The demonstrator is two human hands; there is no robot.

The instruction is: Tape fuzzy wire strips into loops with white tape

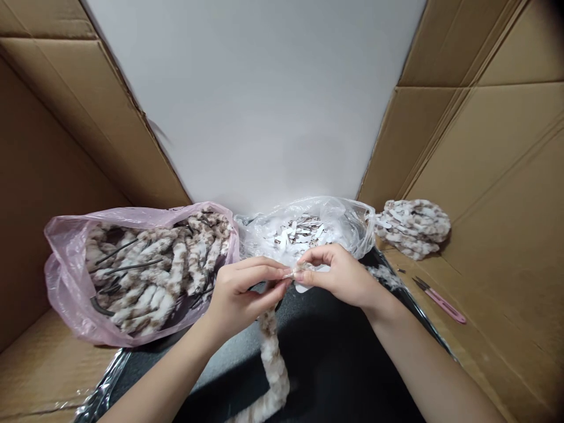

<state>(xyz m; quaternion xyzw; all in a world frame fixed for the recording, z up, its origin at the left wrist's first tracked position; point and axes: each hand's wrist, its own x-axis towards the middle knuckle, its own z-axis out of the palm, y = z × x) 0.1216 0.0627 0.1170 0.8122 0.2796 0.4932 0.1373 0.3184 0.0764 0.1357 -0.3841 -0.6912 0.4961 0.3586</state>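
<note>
My left hand [242, 288] and my right hand [337, 273] meet over the black work surface [343, 352], fingertips nearly touching. A fluffy white-and-brown strip [274, 367] hangs from under my left fingers and bends across the surface toward me. My left thumb and fingers are closed at its upper end, which they mostly cover. Pinched in my right hand is a small white tag [302, 288], partly hidden by the thumb. Some thin pale material shows between the two hands, too small to make out.
On the left, a pink plastic bag [66, 294] holds many fluffy strips with dark ends. A clear bag [352, 235] of white tags lies behind my hands. A fluffy bundle [414, 226] and pink-handled snips [443, 302] lie on the right. Cardboard walls [497, 194] stand at both sides.
</note>
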